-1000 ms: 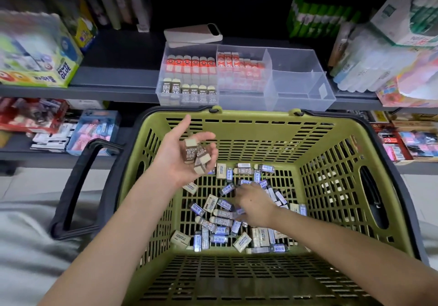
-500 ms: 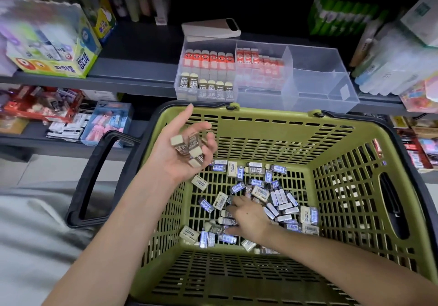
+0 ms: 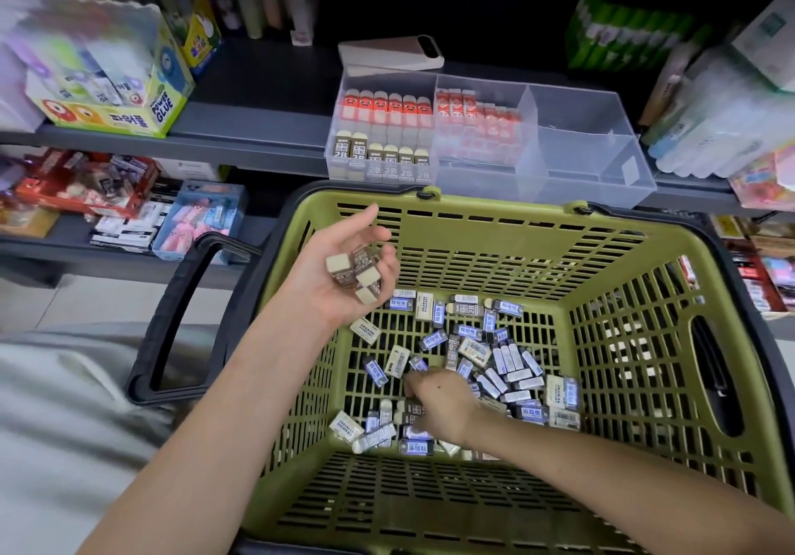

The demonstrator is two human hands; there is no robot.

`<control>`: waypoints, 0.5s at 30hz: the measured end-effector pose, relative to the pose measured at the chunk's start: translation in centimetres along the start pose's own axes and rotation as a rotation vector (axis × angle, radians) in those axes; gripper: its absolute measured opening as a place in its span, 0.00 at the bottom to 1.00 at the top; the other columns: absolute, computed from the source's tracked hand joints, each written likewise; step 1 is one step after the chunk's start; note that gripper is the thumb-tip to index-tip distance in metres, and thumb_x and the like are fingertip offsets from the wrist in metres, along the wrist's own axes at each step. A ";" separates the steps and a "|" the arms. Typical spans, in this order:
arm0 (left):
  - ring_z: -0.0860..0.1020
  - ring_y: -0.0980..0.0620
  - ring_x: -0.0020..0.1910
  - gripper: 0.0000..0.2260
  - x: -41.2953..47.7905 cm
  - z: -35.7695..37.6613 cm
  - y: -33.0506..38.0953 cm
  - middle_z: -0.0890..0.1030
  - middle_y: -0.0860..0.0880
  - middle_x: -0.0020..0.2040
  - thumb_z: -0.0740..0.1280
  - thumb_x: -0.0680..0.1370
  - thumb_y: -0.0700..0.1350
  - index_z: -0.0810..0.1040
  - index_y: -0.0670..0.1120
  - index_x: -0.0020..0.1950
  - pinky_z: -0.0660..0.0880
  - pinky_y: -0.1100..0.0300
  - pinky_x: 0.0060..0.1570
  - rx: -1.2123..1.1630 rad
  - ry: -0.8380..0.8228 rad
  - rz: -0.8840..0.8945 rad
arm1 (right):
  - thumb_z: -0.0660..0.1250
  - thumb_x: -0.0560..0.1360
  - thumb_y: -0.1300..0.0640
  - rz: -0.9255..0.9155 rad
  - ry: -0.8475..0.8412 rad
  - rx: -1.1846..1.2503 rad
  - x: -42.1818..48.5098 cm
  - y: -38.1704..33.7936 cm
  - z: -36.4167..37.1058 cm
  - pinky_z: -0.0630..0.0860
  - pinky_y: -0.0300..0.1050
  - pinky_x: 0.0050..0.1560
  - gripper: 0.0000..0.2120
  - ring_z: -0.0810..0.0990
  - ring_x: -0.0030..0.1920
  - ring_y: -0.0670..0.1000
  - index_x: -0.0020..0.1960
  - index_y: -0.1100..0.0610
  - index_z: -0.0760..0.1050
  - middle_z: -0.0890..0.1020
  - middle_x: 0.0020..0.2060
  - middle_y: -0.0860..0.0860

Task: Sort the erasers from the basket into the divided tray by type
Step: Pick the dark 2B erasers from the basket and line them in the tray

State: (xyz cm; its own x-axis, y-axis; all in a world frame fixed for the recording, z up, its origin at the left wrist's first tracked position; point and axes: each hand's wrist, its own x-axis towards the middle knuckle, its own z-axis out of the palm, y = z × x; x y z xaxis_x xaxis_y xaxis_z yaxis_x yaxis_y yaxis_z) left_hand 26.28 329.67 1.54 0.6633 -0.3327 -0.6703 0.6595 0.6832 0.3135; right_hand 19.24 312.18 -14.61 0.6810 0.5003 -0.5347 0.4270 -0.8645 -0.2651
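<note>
A green basket (image 3: pixel 473 219) holds several loose erasers (image 3: pixel 507 365) in blue, grey and cream sleeves on its slatted floor. My left hand (image 3: pixel 344 270) is raised palm-up over the basket's left side and cups several brown 2B erasers (image 3: pixel 357 270). My right hand (image 3: pixel 443 404) reaches down into the pile, fingers curled on a dark-sleeved eraser (image 3: pixel 411 410). The clear divided tray (image 3: pixel 602 193) stands on the shelf behind the basket. Its left compartment holds orange erasers (image 3: pixel 387 109) and brown 2B erasers (image 3: pixel 378 159); the middle holds red ones (image 3: pixel 477 124); the right sections look empty.
A beige phone-like device (image 3: pixel 389 53) lies behind the tray. A Power Glue box (image 3: pixel 107 81) stands on the shelf at left, packaged goods (image 3: pixel 722 124) at right. The basket's black handle (image 3: pixel 172 318) hangs on its left side. Lower shelves hold more stationery (image 3: pixel 129 197).
The view shifted, so basket and tray sit further right in frame. My right hand moved lower into the pile toward the near-left erasers. My left hand still holds its brown erasers.
</note>
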 end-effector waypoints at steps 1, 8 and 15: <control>0.74 0.54 0.27 0.11 0.0 0.0 0.0 0.75 0.47 0.33 0.75 0.65 0.47 0.78 0.41 0.33 0.73 0.65 0.21 0.024 -0.011 0.001 | 0.72 0.71 0.56 0.003 -0.026 0.016 0.0 0.1 -0.1 0.74 0.46 0.44 0.19 0.77 0.50 0.56 0.56 0.61 0.71 0.79 0.48 0.57; 0.74 0.54 0.25 0.12 0.2 -0.1 -0.2 0.77 0.48 0.32 0.75 0.65 0.47 0.77 0.41 0.39 0.72 0.65 0.22 0.276 0.016 0.066 | 0.68 0.74 0.53 0.029 -0.096 0.146 -0.2 1.0 -0.4 0.75 0.45 0.53 0.21 0.77 0.56 0.56 0.63 0.61 0.73 0.80 0.53 0.57; 0.75 0.55 0.24 0.17 0.7 -0.4 -1.3 0.77 0.50 0.29 0.75 0.63 0.48 0.76 0.40 0.45 0.73 0.65 0.23 0.498 0.127 0.115 | 0.71 0.72 0.58 0.182 0.227 1.121 -2.5 1.4 -7.5 0.80 0.45 0.47 0.14 0.82 0.39 0.48 0.56 0.61 0.77 0.84 0.39 0.49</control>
State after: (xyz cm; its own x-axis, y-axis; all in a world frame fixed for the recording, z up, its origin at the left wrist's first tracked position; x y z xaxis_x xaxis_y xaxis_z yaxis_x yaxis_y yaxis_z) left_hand 25.74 328.84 0.45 0.7139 -0.1710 -0.6790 0.6933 0.3085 0.6512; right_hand 22.60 310.05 -7.66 0.8181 0.2625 -0.5117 -0.3780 -0.4251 -0.8225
